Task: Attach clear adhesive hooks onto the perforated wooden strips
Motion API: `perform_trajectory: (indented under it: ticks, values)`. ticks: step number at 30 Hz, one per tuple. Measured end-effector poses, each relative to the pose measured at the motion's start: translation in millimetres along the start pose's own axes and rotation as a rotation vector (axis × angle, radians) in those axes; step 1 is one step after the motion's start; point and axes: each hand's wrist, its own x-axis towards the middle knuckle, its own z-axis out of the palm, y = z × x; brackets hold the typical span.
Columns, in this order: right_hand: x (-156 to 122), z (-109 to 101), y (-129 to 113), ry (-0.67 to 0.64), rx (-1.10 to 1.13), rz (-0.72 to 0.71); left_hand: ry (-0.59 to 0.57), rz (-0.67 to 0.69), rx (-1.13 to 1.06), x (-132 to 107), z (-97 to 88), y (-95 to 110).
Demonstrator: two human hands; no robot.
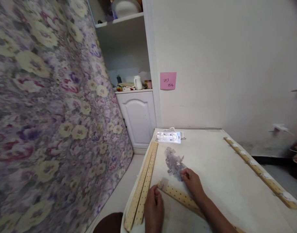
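My left hand (154, 207) is curled, its fingertips against the near-left end of a wooden strip (178, 195) full of small holes. A clear square piece with a small metal part (164, 183) lies on that end of the strip. Past the strip, my right hand (190, 181) has thumb and forefinger pinched together at the near edge of a pile of clear plastic pieces (172, 161) with small metal parts. It grips a clear piece there, mostly hidden by the fingers. My right forearm crosses over the strip and hides part of it.
Two more perforated wooden strips (145, 181) lie along the table's left edge. Another strip (256, 170) with several whitish pieces on it runs along the right edge. A clear package (168, 137) sits at the back of the white table (211, 155). A floral curtain (65, 113) hangs left.
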Motion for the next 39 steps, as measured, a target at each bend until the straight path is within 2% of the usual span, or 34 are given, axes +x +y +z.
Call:
perform_trajectory:
  ticks: [9, 14, 19, 25, 29, 35, 39]
  values:
    - [-33, -25, -10, 0.124, 0.119, 0.024, -0.014, -0.069, -0.06, -2, -8.6, 8]
    - [-43, -36, -15, 0.172, 0.15, -0.023, -0.071, -0.006, -0.063, -6, -11.4, 7]
    - [-48, -45, -12, 0.197, 0.198, 0.004, -0.108, 0.046, -0.071, -9, -12.9, 6]
    - [-55, -42, -6, 0.125, 0.506, 0.114, -0.155, 0.019, -0.114, -17, -11.7, 8]
    - [-63, -38, -7, 0.03, 0.681, 0.11, -0.207, -0.051, -0.252, -33, -7.6, 21]
    - [-85, -32, -32, -0.139, 0.534, 0.033, -0.446, -0.112, -0.531, -51, 5.3, 44]
    - [-96, -30, -51, -0.166, 0.396, -0.061, -0.459, -0.164, -0.656, -53, 14.7, 41]
